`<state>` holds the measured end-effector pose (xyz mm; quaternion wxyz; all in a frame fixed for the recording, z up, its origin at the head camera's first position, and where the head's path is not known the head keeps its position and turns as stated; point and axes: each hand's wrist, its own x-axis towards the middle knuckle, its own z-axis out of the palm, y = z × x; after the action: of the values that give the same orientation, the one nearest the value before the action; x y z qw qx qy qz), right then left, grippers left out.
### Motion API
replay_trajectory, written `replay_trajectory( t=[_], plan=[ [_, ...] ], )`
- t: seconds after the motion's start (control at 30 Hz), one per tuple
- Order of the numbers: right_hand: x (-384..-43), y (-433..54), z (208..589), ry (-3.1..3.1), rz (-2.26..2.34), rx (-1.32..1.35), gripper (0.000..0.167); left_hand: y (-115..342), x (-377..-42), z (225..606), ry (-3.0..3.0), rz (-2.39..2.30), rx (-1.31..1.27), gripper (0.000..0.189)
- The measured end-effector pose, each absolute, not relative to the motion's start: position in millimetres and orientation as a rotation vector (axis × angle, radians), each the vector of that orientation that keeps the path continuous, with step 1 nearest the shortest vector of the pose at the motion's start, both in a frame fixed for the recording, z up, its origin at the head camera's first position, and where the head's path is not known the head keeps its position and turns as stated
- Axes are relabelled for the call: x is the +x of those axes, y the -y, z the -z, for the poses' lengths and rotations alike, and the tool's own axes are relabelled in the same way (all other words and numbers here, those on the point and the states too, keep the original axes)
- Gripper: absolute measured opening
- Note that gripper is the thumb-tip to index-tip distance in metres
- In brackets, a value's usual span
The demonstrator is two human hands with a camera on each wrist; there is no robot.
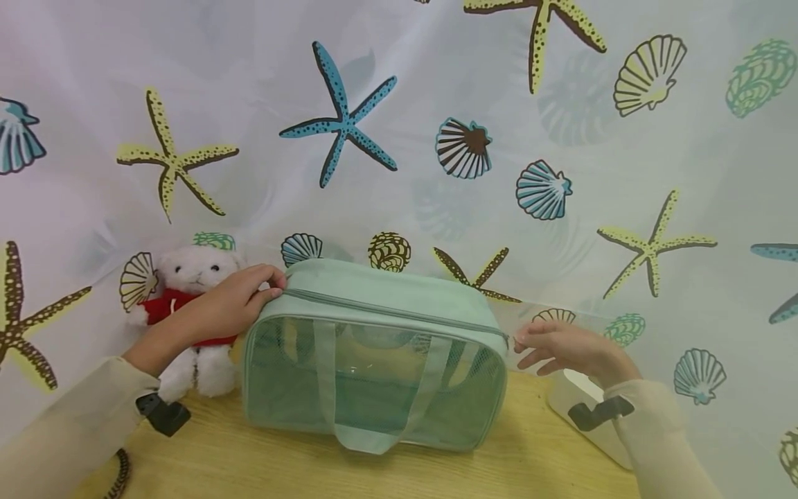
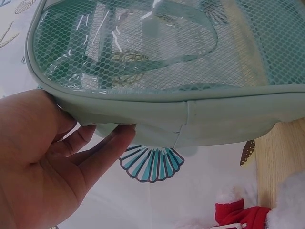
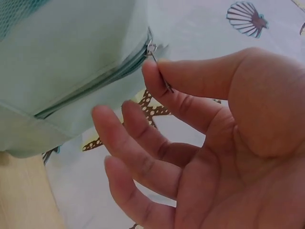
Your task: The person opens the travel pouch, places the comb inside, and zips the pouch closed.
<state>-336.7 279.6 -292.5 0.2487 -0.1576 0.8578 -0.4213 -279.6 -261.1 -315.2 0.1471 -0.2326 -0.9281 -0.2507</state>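
A mint-green zippered bag with a see-through front and a hanging strap handle stands on the wooden table. Its zipper runs along the top edge and looks closed. At the bag's upper left corner, my left hand pinches the fabric; the left wrist view shows the fingers under the bag's edge, with the thumb tip hidden. Beyond the opposite end is my right hand. Its thumb and index finger pinch the metal zipper pull, while the other fingers spread loosely.
A white teddy bear in a red top sits behind my left forearm. To the right, a white object lies partly under my right wrist. A dark coiled cord is at lower left. Behind hangs a shell-and-starfish curtain.
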Motion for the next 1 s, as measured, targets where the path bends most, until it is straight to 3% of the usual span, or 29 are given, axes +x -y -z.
replay_trajectory(
  t=[0.47,1.0],
  plan=[
    [-351,-294,335,-2.108,1.264,-0.472,0.021,261,-280,315,2.643,0.707,-0.676,0.007],
    [-353,-302,352,-1.985,1.293,-0.510,0.020,264,-279,318,2.646,0.703,-0.681,0.008]
  ],
)
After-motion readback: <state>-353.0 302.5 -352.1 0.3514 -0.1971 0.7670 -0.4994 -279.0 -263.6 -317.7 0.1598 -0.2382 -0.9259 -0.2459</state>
